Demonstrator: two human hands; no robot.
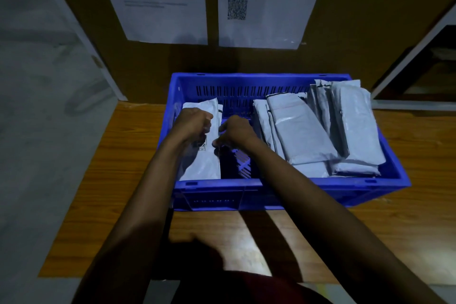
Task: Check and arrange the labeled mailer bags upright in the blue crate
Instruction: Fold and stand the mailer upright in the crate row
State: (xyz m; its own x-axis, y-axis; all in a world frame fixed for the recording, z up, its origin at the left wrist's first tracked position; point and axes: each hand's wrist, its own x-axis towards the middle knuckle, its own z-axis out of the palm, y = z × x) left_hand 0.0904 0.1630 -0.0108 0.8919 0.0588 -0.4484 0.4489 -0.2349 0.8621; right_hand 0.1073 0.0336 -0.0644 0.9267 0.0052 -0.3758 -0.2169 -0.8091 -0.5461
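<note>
Mid-frame, the blue crate [370, 190] holds a gap between the left mailer bag [204, 165] and the leaning mailer bags [303, 131] at right; the left hand [195, 122] and right hand [235, 131] crowd it.

- The blue crate [291, 189] sat on the desk [128, 180].
- One grey mailer bag [204, 163] stood at its left end, label showing.
- Other mailer bags [328, 131] leaned stacked at the right.

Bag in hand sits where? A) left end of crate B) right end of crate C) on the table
A: left hand and right hand hold the mailer bag at the left end of the blue crate; the other bags lean at its right end.
</note>
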